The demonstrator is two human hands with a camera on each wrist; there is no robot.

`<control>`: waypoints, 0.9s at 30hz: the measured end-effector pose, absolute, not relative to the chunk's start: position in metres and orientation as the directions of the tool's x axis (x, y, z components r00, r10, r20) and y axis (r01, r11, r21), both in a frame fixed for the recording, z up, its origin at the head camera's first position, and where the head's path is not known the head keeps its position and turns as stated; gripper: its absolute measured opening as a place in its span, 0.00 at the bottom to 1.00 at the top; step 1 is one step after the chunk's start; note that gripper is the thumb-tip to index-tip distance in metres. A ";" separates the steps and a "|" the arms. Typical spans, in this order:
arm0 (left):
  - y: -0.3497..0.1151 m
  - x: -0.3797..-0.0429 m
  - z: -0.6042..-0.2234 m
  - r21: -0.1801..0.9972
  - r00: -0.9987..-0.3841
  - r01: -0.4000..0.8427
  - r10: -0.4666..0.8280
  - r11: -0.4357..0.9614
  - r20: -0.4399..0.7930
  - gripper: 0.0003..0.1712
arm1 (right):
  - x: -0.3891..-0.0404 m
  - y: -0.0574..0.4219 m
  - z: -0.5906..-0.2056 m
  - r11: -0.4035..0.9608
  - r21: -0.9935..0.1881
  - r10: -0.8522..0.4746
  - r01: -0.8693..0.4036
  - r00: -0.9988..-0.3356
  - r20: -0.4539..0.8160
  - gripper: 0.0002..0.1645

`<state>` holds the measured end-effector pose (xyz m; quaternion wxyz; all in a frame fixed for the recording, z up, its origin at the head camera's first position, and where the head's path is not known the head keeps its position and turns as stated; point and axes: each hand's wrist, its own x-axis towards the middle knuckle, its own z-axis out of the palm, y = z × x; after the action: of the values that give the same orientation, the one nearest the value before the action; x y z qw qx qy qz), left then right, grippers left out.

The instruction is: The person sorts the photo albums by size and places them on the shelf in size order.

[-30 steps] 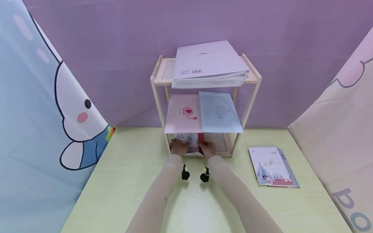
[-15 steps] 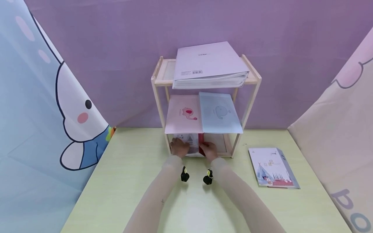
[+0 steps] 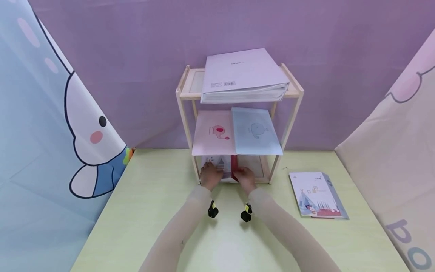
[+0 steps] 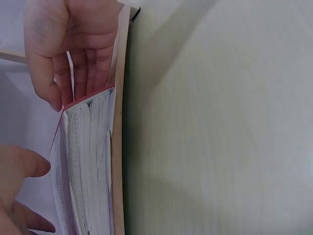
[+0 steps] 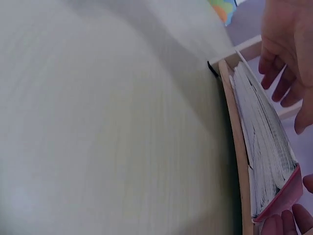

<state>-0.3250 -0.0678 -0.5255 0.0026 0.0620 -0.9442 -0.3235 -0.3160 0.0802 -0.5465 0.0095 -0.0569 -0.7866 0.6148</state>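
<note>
A thick book (image 3: 222, 163) with a pictured cover and red spine (image 5: 285, 196) lies flat on the left part of the rack's bottom shelf. Its page edges (image 4: 90, 161) face the shelf's front rail. Over the cover's left side is my left hand (image 3: 211, 176), fingers relaxed and loosely spread; the right wrist view shows it just off the book. My right hand (image 3: 246, 179) touches the red spine with nearly straight fingers (image 4: 90, 73), its thumb by the cover's corner. The shelf above partly hides the book's back in the head view.
The wooden rack (image 3: 290, 121) bears a large white binder (image 3: 246, 71) on top. A pink elephant book (image 3: 214, 132) and a blue whale book (image 3: 257, 130) fill its middle shelf. Another tent-pictured book (image 3: 317, 194) lies on the table (image 3: 142, 211) at the right.
Both hands have drawn slightly toward me, and the wrists have spread apart. The book shows little or no movement.
</note>
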 end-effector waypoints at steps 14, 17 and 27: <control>-0.066 -0.305 -0.529 0.560 -0.986 0.082 -0.016 0.825 0.168 0.33 | -0.297 0.086 -0.548 0.266 -0.964 0.003 -0.024 -1.000 0.026 0.15; -0.065 -0.303 -0.530 0.569 -0.988 0.083 -0.009 0.818 0.156 0.34 | -0.291 0.092 -0.550 0.266 -0.963 -0.034 -0.036 -0.999 0.028 0.16; -0.061 -0.291 -0.529 0.599 -0.986 0.126 0.034 0.791 0.163 0.35 | -0.270 0.111 -0.558 0.170 -0.985 -0.185 -0.002 -0.982 -0.030 0.19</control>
<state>-0.2913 -0.0615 -0.5293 0.0719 -0.0422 -0.9435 -0.3207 -0.2703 0.1108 -0.5584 -0.0712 0.0612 -0.7617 0.6411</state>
